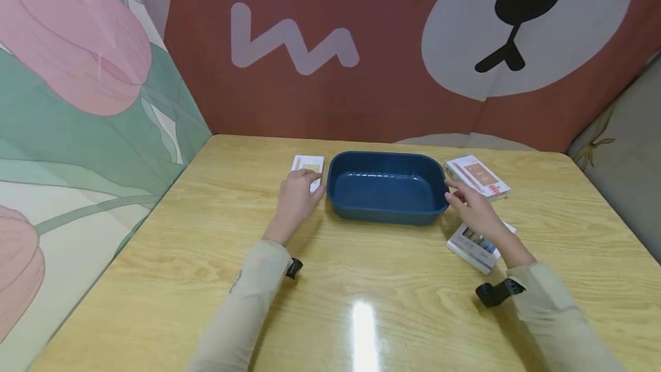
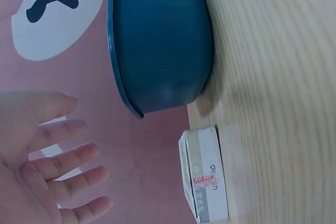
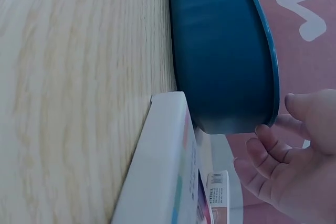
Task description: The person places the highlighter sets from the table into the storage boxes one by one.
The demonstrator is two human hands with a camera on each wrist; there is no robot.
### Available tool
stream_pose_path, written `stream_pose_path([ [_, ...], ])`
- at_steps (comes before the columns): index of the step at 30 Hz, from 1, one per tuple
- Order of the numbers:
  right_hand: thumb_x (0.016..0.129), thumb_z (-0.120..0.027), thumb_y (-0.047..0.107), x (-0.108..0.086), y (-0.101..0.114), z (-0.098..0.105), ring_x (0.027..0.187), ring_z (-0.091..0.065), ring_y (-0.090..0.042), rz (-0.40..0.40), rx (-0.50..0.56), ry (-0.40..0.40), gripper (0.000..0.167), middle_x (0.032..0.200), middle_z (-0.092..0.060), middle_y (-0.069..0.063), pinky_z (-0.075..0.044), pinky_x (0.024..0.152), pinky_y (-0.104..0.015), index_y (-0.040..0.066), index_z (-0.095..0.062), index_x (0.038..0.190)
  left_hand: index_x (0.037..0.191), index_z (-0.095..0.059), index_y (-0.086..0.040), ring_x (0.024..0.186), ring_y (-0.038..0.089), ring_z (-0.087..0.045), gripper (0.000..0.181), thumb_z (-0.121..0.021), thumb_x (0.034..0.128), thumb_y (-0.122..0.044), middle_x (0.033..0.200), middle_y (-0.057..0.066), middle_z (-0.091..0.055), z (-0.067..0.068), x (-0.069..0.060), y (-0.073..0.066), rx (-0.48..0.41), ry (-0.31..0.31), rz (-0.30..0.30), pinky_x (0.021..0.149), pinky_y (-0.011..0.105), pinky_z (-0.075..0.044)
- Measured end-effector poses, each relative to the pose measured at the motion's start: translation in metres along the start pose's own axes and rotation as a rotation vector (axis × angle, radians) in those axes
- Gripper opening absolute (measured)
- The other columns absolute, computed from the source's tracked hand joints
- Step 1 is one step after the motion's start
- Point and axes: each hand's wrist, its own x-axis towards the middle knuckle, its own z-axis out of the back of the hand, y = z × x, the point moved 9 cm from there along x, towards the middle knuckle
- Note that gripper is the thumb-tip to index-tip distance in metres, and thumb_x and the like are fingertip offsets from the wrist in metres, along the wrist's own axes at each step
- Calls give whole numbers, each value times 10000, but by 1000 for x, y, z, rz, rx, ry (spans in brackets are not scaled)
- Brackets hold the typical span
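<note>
A dark blue rectangular basin (image 1: 387, 215) stands on the wooden table. My right hand (image 1: 472, 208) is at the basin's right end, its loosely bent fingers touching or very near the rim (image 3: 274, 77). On the opposite side, my left hand (image 1: 298, 197) hovers just off the basin, over a small white box (image 1: 308, 161) that it partly hides. In the left wrist view the left fingers (image 2: 79, 161) are spread and hold nothing. Under the right wrist lies a white box with a dark picture (image 1: 472, 248); the hand and forearm cover part of it.
Behind the right hand is a flat white box with an orange-brown panel (image 1: 480, 174). The table (image 1: 206, 291) meets a wall covering with a brown bear print (image 1: 330, 102) at the back. A floral covering (image 1: 103, 148) hangs along the left side.
</note>
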Motion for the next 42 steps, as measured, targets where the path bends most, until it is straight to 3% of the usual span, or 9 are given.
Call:
stream_pose_path([
  [5, 961, -406, 149, 1, -7, 2, 764, -504, -292, -54, 73, -2, 412, 878, -566, -212, -422, 562, -288, -111, -384, 1279, 971, -689, -26, 940, 301, -565, 249, -679, 782, -189, 990, 118, -640, -2, 5, 11, -15, 36, 62, 739, 419, -465],
  [9, 956, -409, 121, 1, -10, 3, 712, -516, -269, -72, 161, -13, 404, 849, -551, -218, -474, 547, -301, -122, -375, 1277, 1012, -673, -21, 994, 299, -545, 285, -668, 794, -205, 1031, 143, -620, -7, 7, 27, -61, 88, 165, 798, 402, -452],
  [13, 953, -415, 106, 1, -13, 4, 652, -510, -186, -100, 221, -19, 404, 828, -536, -211, -483, 540, -301, -130, -364, 1277, 1065, -641, 0, 1025, 315, -522, 325, -657, 806, -196, 1072, 172, -594, -13, 8, 43, -181, 131, 283, 849, 406, -421],
  [18, 951, -428, 110, 3, -19, 0, 617, -492, -155, -157, 289, 2, 429, 834, -517, -182, -451, 523, -263, -110, -335, 1308, 1089, -615, 28, 996, 311, -525, 349, -659, 803, -167, 1096, 165, -591, -19, 8, 55, -328, 156, 365, 815, 392, -432],
  [28, 925, -465, 45, 6, -24, -3, 592, -498, -109, -209, 422, 13, 455, 761, -515, -50, -462, 533, -238, -107, -309, 1325, 1102, -590, 56, 1038, 332, -495, 380, -681, 787, -137, 1105, 210, -567, -29, 8, 71, -435, 160, 452, 852, 396, -415],
  [34, 931, -450, 51, 5, -28, -8, 647, -523, -79, -258, 577, 29, 474, 762, -529, -9, -471, 564, -224, -117, -269, 1336, 1122, -575, 58, 1088, 337, -466, 410, -692, 775, -128, 1140, 212, -549, -38, 9, 80, -484, 156, 473, 895, 393, -390],
  [38, 930, -452, 48, 4, -31, -10, 641, -523, -61, -280, 649, 25, 495, 757, -539, 3, -466, 555, -214, -122, -240, 1344, 1158, -544, 69, 1128, 341, -441, 470, -700, 768, -142, 1186, 221, -517, -41, 10, 84, -454, 174, 493, 935, 393, -362],
  [42, 931, -449, 47, 3, -30, -10, 632, -521, -64, -283, 665, 23, 503, 752, -536, 5, -466, 553, -215, -117, -228, 1351, 1230, -466, 81, 1162, 363, -390, 592, -709, 766, -194, 1244, 246, -449, -47, 8, 89, -379, 246, 540, 957, 406, -339],
])
